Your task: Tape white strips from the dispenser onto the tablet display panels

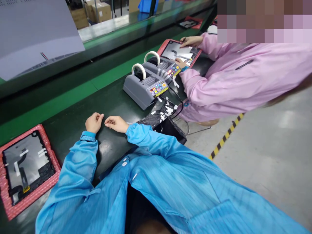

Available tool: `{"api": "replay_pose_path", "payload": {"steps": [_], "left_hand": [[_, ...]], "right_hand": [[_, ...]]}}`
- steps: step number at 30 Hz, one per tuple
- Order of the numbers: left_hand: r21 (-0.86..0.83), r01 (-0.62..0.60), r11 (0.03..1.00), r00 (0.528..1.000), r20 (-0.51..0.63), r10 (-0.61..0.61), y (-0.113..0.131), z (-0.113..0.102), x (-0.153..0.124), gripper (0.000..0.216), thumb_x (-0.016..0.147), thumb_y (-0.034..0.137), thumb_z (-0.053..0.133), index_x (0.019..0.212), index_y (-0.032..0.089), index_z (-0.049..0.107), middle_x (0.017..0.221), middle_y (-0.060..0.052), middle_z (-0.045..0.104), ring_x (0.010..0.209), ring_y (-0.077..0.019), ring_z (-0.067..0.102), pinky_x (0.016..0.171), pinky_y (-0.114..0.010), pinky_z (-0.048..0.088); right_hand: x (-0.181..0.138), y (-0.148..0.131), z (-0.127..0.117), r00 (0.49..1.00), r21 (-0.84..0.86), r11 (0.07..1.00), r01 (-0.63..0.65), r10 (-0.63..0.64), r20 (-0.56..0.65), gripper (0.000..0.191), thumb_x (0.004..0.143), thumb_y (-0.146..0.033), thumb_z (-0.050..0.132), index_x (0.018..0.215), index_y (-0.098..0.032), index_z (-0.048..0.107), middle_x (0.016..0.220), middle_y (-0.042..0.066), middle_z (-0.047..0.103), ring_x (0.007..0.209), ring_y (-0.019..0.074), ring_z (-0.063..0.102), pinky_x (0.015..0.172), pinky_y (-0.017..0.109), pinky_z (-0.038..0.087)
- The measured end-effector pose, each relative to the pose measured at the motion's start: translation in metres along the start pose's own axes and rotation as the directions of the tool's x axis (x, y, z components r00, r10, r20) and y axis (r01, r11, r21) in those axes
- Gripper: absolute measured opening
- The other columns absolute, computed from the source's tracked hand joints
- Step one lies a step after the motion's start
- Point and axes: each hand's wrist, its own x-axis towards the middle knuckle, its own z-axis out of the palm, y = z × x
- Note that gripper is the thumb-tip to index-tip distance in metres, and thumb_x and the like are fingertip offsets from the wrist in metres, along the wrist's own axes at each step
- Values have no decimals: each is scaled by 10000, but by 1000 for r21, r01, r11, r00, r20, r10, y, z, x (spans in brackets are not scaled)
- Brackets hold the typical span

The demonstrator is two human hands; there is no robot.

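Hands (94,123) curled, close together, tablet-like panel (32,155) nearby

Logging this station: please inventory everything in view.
bench: 1, green, centre
tape dispensers: 2, grey, bench
rolls: 2, cream, dispensers
panels: at least 2, grey, left, upper centre
wraps: several, red, under panels
sheet: 1, white, upper left
bag: 1, black, near dispensers
scraps: many, white, near bag
boxes: several, brown, top
container: 1, blue, top
floor stripe: 1, yellow-black, right
co-worker: 1, pink clothes, right
coat: 1, blue, foreground
left hand: 1, bare, centre
right hand: 1, bare, centre
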Motion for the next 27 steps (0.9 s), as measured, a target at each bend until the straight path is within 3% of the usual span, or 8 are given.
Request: {"api": "replay_pose_path", "payload": {"steps": [2, 5, 8, 9, 11, 14, 16, 27], "left_hand": [[1, 1, 1000, 1000, 0, -1, 0, 0, -1, 215, 906, 367, 530, 791, 206, 613, 804, -15, 698, 801, -172, 630, 624, -222, 352], [0, 1, 1000, 1000, 5, -1, 2, -2, -2, 215, 907, 364, 528, 789, 204, 612, 789, -14, 688, 794, -168, 627, 627, -221, 351], [4, 3, 1000, 1000, 17, -3, 3, -3, -2, 216, 903, 364, 526, 796, 201, 617, 791, -18, 681, 802, -168, 627, 626, -223, 348], [7, 4, 1000, 1000, 21, -4, 3, -3, -1, 219, 903, 368, 523, 799, 201, 619, 796, -19, 682, 809, -170, 627, 626, -224, 347], [10, 6, 1000, 1000, 26, -7, 3, -2, -1, 226, 904, 377, 515, 808, 203, 622, 809, -20, 685, 823, -175, 627, 629, -227, 346], [7, 8, 1000, 1000, 24, -8, 1, -1, 0, 224, 906, 383, 514, 820, 205, 620, 821, -22, 686, 830, -180, 625, 632, -228, 346], [2, 7, 1000, 1000, 19, -7, 1, -1, -1, 220, 905, 380, 519, 818, 202, 616, 813, -24, 681, 825, -179, 624, 629, -228, 343], [5, 9, 1000, 1000, 28, -9, 3, -2, -2, 208, 908, 363, 523, 806, 203, 607, 804, -32, 680, 824, -191, 629, 630, -236, 340]], "right_hand": [[-8, -4, -3, 1000, 49, 998, -28, 28, 0, 85, 760, -63, 628, 773, -136, 587, 633, -65, 548, 562, 36, 507, 639, 193, 446], [-33, -7, -18, 998, 131, 991, 39, -31, -59, 79, 751, -174, 663, 786, -146, 598, 649, -53, 579, 560, 43, 532, 629, 199, 463], [-66, -2, -49, 938, 169, 973, 157, -94, -335, 230, 734, -372, 682, 773, -164, 593, 632, -41, 581, 558, 61, 537, 610, 215, 468], [-75, 1, -62, 879, 151, 971, 183, -93, -469, 273, 717, -419, 688, 761, -169, 588, 618, -41, 575, 555, 63, 528, 602, 215, 460], [-90, 7, -91, 688, 107, 973, 203, -63, -723, 305, 684, -448, 697, 735, -170, 581, 609, -42, 564, 556, 60, 500, 583, 205, 428], [-100, 12, -126, 393, 126, 978, 167, 51, -918, 263, 694, -403, 674, 723, -157, 585, 650, -32, 562, 598, 59, 478, 546, 185, 360], [-99, 11, -141, 313, 175, 976, 133, 126, -941, 245, 733, -389, 639, 737, -147, 602, 692, -18, 573, 634, 65, 484, 531, 181, 330], [-80, -1, -150, 327, 313, 942, 122, 259, -909, 257, 673, -388, 718, 631, -152, 624, 687, -1, 607, 659, 90, 496, 531, 213, 315]]}}
